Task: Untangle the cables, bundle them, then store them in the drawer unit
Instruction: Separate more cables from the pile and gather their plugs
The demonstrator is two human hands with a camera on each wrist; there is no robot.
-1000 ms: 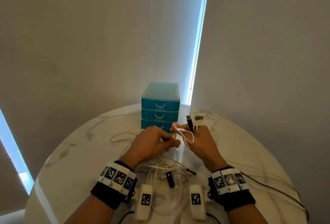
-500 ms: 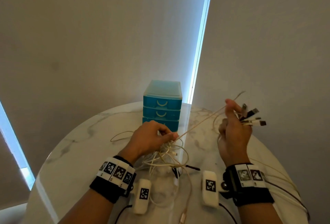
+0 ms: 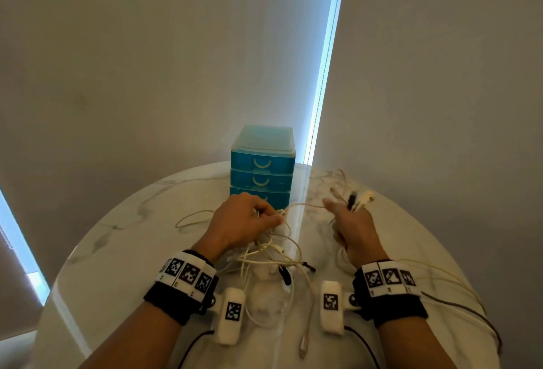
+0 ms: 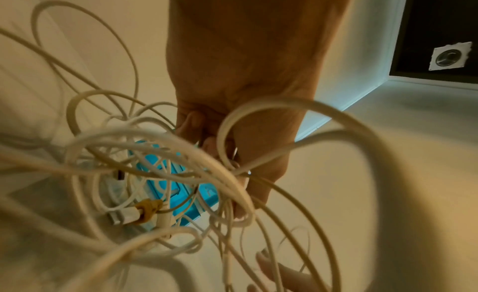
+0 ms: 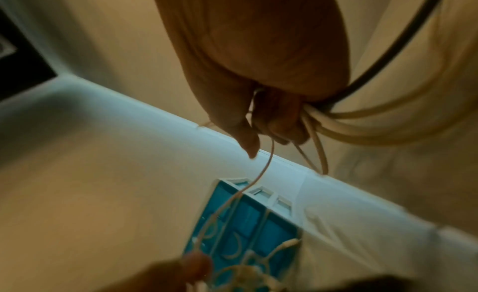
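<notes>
Pinching the tangle of cables (image 3: 270, 254) at table centre with the left hand (image 3: 241, 221), gripping gathered plug ends (image 3: 360, 198) in the right hand (image 3: 352, 227) at three o'clock, drawer unit (image 3: 262, 166) waiting at twelve, probably risking cinching knots by pulling.

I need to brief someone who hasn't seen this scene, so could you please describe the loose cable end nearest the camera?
Start at the round marble table with the blue drawer unit at its far side. From the cable tangle at the left hand, one pale cable trails toward the near edge. Its connector lies alone between the forearms, apart from the tangle.
</notes>
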